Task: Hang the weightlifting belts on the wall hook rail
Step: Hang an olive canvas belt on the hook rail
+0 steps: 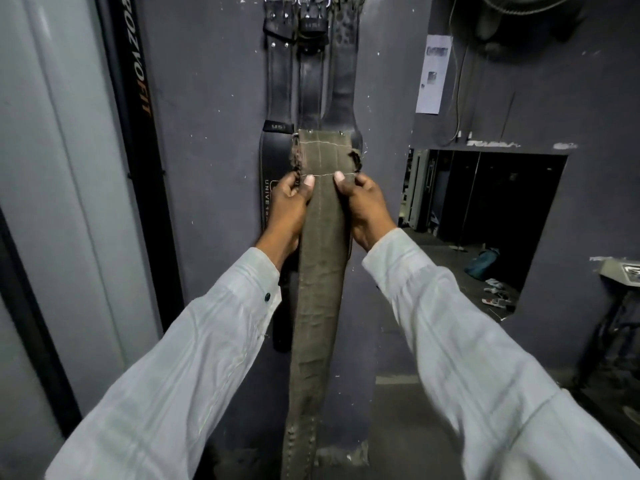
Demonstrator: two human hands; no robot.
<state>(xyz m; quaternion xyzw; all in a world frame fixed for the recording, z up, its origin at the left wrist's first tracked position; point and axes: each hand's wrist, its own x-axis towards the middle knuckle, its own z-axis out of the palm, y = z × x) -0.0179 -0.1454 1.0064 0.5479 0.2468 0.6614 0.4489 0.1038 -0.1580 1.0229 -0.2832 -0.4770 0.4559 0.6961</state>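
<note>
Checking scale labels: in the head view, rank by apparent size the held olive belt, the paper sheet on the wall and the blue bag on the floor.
1. Olive belt, largest, though nearest the camera.
2. Paper sheet.
3. Blue bag, smallest; it lies farther off, so true size is unsure.

On the dark wall (214,98) before me hang a left belt (278,84), a middle belt (311,88) and a right belt (343,81), all black, side by side, buckles up. Further right, a paper sheet (433,74) sticks to the wall.
</note>
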